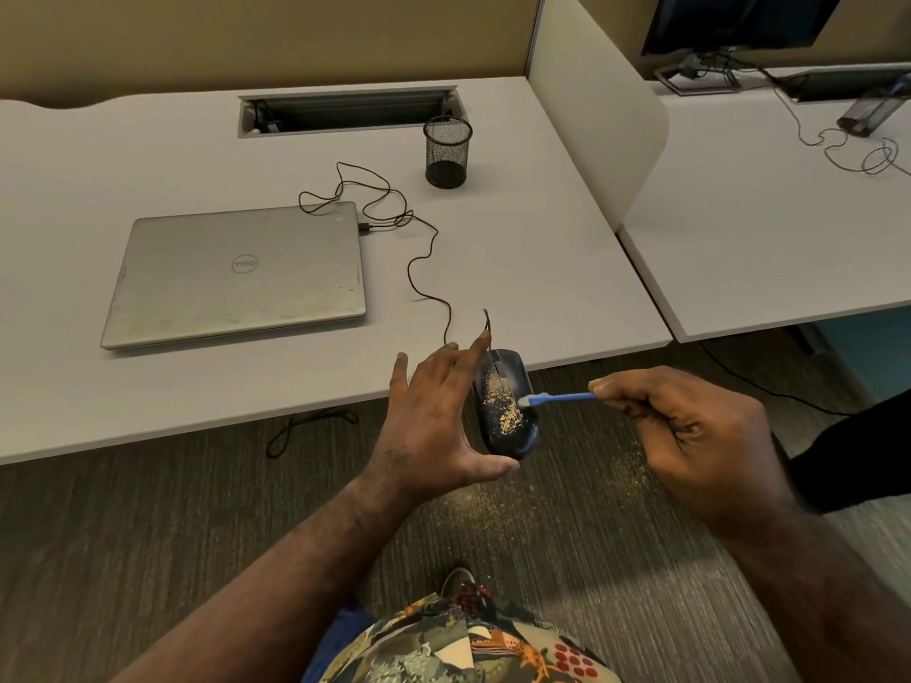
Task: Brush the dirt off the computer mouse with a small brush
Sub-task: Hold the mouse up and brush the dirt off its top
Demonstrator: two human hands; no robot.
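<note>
Centre of the head view, off the desk edge above carpet: black mouse, speckled with tan dirt, gripped by left hand, blue brush pinched in right hand, bristles touching the mouse; closed laptop left.

Two hands are in view, a left hand and a right hand. There is one mouse, one small brush, one closed laptop, one mesh pen cup, two desks, and one monitor.
</note>
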